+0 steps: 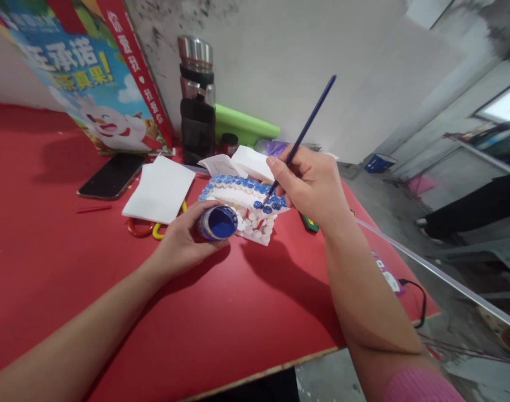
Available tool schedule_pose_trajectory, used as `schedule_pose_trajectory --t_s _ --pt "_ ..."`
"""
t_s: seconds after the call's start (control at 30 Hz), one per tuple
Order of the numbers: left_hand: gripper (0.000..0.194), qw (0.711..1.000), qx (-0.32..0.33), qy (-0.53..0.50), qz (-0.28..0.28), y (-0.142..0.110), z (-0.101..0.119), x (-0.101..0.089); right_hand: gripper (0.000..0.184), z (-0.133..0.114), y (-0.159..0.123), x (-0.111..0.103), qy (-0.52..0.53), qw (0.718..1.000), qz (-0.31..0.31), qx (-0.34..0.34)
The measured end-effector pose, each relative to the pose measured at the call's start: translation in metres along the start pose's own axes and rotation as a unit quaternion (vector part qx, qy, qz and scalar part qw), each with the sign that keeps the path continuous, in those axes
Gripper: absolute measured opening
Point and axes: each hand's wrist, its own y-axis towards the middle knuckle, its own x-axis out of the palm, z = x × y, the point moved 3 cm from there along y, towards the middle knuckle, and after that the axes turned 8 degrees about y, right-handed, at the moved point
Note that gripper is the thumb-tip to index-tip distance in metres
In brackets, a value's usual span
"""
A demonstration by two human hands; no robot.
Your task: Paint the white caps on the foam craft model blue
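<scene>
- ok so the far fingers of your left hand (188, 237) are mostly hidden by the blue paint jar (217, 224), but they're curled round it, thumb side up
- can't quite tell if the tip of your brush (311, 120) is touching the bumpy blue-and-white piece (234, 194), which sits on the table mid-view, just past the jar
- green thing (310, 223) is half tucked behind your right wrist, no clue what it is
- your right hand (313, 181) pinches the brush between thumb and fingers, handle tilted up and right
- red tabletop (230, 318), scuffed pale wall (301, 61), someone's dark trouser leg (476, 204) off right
</scene>
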Motion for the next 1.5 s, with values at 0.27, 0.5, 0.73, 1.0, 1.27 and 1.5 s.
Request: schedule_pose_trajectory --t_s 0.27,0.5,0.73,1.0,1.27,1.5 --pt "0.066 1.000 -0.009 -0.020 -0.008 0.000 -0.001 0.002 0.039 -0.003 -0.006 -0.009 0.042 0.998 0.038 0.016" --pt "0.060 0.999 0.023 -0.028 -0.012 0.000 0.003 0.003 0.030 -0.016 -0.039 -0.009 0.117 0.972 0.202 -0.023" --pt "0.060 0.999 0.041 -0.028 -0.007 -0.002 0.003 0.004 0.031 -0.020 -0.071 0.030 0.133 0.982 0.135 -0.023" --pt "0.059 0.998 0.055 -0.041 -0.014 -0.003 0.003 0.006 0.018 -0.008 -0.078 0.048 0.071 0.991 0.062 -0.095" --pt "0.058 0.996 0.069 -0.053 -0.013 -0.003 0.004 0.006 0.018 -0.007 -0.079 0.055 0.048 0.992 0.046 -0.111" --pt "0.059 0.997 0.067 -0.047 -0.013 -0.003 0.000 0.006 0.018 -0.007 -0.079 0.054 0.044 0.991 0.048 -0.116"
